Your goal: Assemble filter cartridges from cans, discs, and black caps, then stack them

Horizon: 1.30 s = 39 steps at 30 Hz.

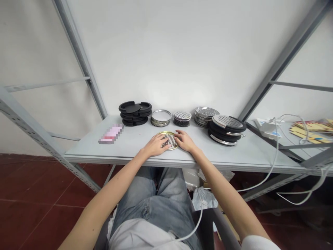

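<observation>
A round grater plate [171,141] with a gold-coloured rim lies on the grey tabletop close to its front edge. My left hand [155,144] rests over the plate's left side, palm down, with fingers spread onto the perforated surface. At the opposite side, my right hand [185,141] touches the rim with its fingers apart and bent a little. Behind the plate stand a stack of silver rings [161,118] and a shorter stack of perforated discs [182,118]. The parts of the plate beneath my fingers are hidden.
Black ring-shaped holders [135,114] are piled at the back left, near a pixelated pink object [111,134]. To the right stand more metal grater discs [206,116] and a black-and-silver stack [226,130]. A white cable [273,163] hangs over the front edge. Metal posts flank the table.
</observation>
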Each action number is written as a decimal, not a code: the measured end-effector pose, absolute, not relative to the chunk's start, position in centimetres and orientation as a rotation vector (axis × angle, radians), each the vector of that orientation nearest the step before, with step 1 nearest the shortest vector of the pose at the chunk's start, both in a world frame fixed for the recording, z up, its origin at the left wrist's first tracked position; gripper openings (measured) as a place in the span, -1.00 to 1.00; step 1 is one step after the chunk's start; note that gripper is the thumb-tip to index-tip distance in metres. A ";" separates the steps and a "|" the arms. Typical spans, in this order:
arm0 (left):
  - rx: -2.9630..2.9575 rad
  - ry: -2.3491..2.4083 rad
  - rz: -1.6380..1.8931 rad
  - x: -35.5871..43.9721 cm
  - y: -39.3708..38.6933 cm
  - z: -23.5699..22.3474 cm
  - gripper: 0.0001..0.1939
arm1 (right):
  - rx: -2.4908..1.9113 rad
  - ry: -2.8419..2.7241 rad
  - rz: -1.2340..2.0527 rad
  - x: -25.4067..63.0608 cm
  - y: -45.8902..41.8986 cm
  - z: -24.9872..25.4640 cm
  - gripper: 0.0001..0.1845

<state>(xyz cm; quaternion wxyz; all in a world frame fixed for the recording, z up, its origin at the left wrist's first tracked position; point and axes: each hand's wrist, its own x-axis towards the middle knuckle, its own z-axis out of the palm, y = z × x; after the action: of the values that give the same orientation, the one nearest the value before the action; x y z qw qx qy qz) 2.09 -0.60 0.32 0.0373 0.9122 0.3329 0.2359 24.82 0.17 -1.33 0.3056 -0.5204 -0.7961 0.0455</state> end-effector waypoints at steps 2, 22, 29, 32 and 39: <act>2.799 1.037 0.720 2.1 -0.5 0.2 -0.55 | -1.371 -2.099 0.134 24.9 0.3 -1.5 -0.64; 2.767 1.075 0.811 2.1 -0.6 -0.1 -0.57 | -1.385 -2.102 0.109 24.6 0.3 -1.4 -0.63; 2.805 1.032 0.820 2.1 -1.1 0.4 -0.64 | -1.382 -2.111 0.083 24.4 0.1 -1.3 -0.62; 2.834 1.016 0.800 2.1 -1.2 0.6 -0.69 | -1.384 -2.117 0.094 24.3 0.0 -1.2 -0.60; 2.848 1.004 0.778 2.1 -1.2 0.7 -0.70 | -1.365 -2.131 0.123 24.3 -0.1 -1.0 -0.57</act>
<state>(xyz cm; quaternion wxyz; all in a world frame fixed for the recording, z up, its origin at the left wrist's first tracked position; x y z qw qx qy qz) 2.14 -1.18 0.72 0.0114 0.9132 0.3220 0.2496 24.31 -0.06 -1.01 0.2994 -0.5141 -0.8024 0.0463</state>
